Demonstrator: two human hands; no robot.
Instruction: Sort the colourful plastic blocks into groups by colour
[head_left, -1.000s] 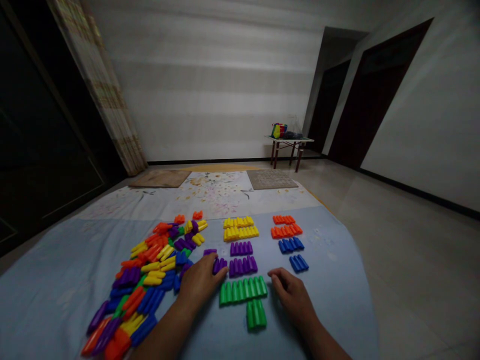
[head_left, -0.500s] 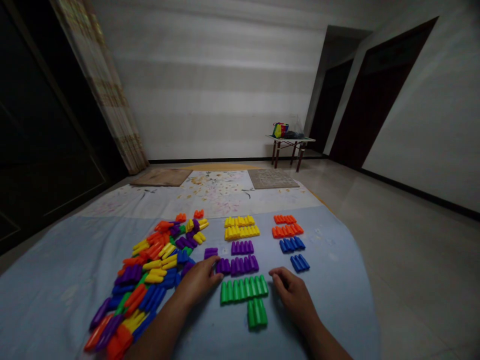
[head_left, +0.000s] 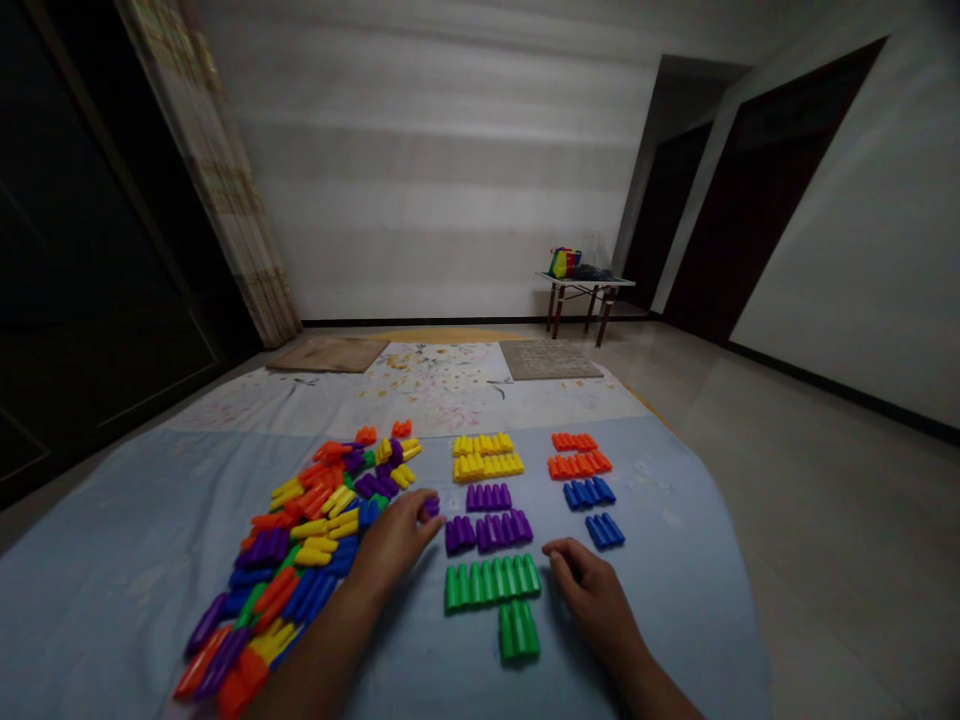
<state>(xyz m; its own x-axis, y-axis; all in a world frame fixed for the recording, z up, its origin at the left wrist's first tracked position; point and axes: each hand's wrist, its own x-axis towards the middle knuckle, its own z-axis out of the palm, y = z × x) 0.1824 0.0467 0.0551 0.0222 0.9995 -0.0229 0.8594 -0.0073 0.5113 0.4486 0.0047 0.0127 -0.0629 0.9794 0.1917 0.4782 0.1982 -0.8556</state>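
Purple bullet-shaped plastic blocks lie in a short row (head_left: 489,497) with a longer row (head_left: 504,530) just below it. My left hand (head_left: 394,545) is left of these rows, its thumb and forefinger around a separate purple block (head_left: 432,507) that it partly hides. Below the purple rows are a row of green blocks (head_left: 492,583) and a smaller green group (head_left: 519,632). My right hand (head_left: 589,590) rests right of the green blocks, fingers loosely curled and slightly apart, holding nothing.
A loose pile of mixed-colour blocks (head_left: 304,540) spreads along the left. Yellow rows (head_left: 487,457), orange rows (head_left: 580,464) and blue groups (head_left: 590,492) lie farther back. Two flat boards (head_left: 551,360) (head_left: 330,354) sit on the tablecloth's far end.
My left hand has drawn back from the lower purple row to the separate purple block. That row sits slightly farther right, with a gap in it. My right hand has stayed almost still.
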